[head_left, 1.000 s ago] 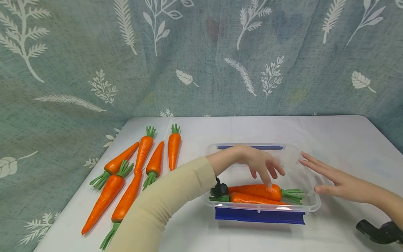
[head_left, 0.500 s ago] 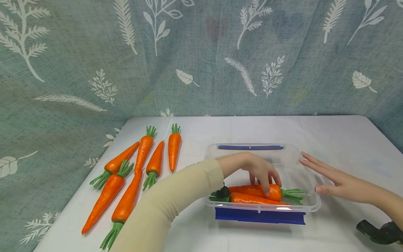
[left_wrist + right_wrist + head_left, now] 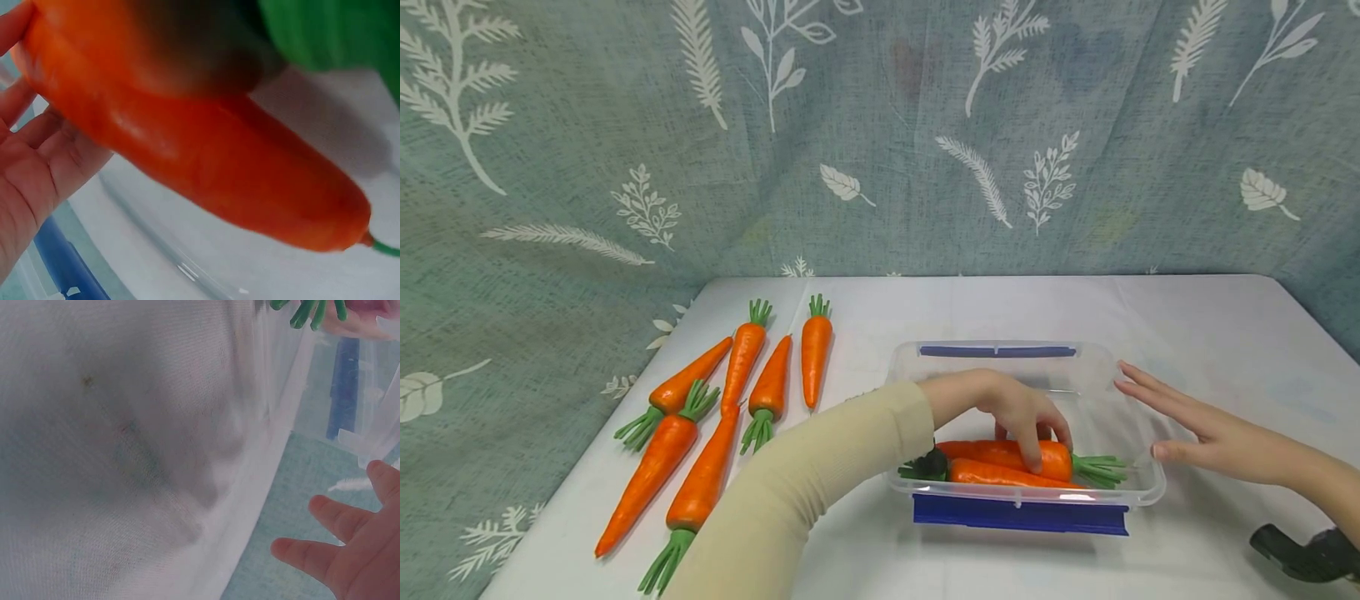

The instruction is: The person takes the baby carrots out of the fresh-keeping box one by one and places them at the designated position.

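Note:
A clear plastic box [image 3: 1138,495] with blue latches stands right of the table's middle, and two orange carrots lie in it. My left hand [image 3: 1033,412] reaches inside and grips the rear carrot [image 3: 981,451] near its leafy end, fingers behind and thumb in front. The front carrot [image 3: 1000,473] lies beside it, leaves to the left. In the left wrist view the fingers [image 3: 37,128] wrap the thick end of the held carrot [image 3: 219,169]. My right hand [image 3: 1210,429] is at the box's right side, fingers spread and straight; contact with the wall is unclear.
On the left of the white table [image 3: 1217,325] lie several more carrots, including one upright-pointing carrot [image 3: 815,358] and a near-left carrot [image 3: 651,479]. A patterned curtain [image 3: 880,150] hangs behind. The left sleeve [image 3: 820,467] crosses the table's front.
My left hand has lowered into the box and taken hold of the rear carrot, which has shifted very slightly. My right hand stays in place.

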{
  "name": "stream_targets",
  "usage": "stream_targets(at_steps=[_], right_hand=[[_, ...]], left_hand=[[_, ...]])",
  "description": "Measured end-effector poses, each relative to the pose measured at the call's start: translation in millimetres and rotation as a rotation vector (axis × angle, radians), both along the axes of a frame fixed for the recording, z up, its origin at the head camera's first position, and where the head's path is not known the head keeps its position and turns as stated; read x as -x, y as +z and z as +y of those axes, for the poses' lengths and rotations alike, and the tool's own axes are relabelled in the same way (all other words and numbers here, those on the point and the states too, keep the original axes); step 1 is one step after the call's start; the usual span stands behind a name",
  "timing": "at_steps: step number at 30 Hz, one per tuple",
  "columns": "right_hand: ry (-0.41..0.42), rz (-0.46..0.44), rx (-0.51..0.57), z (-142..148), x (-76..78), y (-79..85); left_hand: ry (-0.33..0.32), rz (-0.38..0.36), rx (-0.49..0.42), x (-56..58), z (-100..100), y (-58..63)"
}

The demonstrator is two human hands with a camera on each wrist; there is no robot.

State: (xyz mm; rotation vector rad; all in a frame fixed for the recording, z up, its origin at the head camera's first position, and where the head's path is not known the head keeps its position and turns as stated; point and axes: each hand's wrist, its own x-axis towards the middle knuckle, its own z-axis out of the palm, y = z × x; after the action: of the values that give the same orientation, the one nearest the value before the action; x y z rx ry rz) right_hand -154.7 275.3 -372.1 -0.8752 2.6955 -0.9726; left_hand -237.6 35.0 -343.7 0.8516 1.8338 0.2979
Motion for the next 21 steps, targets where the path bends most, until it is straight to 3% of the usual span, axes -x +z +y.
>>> stream_targets(at_steps=[9,14,19,21], right_hand=[[-0.001,-0.011,-0.004,-1.0,-0.4,2.1],[0.010,0.003,-0.002,-0.5,0.2,-0.2],[0.007,0.010,-0.015,1.7,2.3,-4.0],[0.003,0.004,-0.019,2.3,3.0,-4.8]], left_hand=[[-0.051,0.011,-0.038,3.1,-4.4,7.4],[-0.129,0.056,-0.068,5.7,-6.9,20.1],[-0.225,0.150,-0.100,8.1,-11.7,36.7],[-0.234,0.178,-0.118,9.3,-14.4,45.4]])
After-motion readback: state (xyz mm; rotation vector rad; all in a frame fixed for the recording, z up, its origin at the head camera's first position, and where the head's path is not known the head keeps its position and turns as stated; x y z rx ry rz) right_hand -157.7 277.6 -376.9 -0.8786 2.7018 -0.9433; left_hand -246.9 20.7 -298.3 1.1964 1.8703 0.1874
